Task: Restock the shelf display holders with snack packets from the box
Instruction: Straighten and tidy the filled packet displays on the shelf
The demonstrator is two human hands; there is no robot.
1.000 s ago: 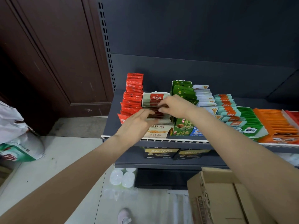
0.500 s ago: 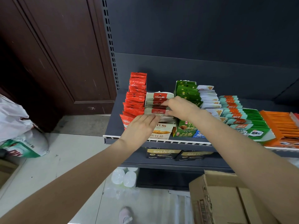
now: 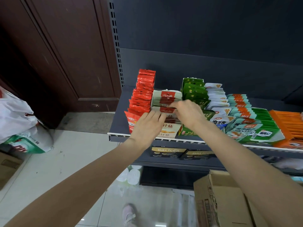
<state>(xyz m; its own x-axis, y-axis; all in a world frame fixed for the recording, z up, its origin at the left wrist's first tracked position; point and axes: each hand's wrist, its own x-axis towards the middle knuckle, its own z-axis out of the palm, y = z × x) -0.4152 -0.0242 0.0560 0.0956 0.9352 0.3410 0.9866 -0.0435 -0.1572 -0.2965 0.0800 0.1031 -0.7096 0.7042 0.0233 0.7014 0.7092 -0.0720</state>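
Red packets (image 3: 144, 94) are stacked at far left of the shelf (image 3: 117, 126). Next right, the cream-and-red snack packets (image 3: 166, 99) sit in their display holder (image 3: 168, 132). Left hand (image 3: 147, 124) is laid flat vs. the row's front, fingers straight, nothing held. Right hand (image 3: 188, 113) pinches a packet top mid-row. Packets should be pushed back evenly, kept upright, w/ tops aligned. Cardboard box (image 3: 219, 200) waits near right.

We see both our forearms bare, no sleeves, watch or rings on our hands, and a pink shoe (image 3: 129, 215) with a strap.
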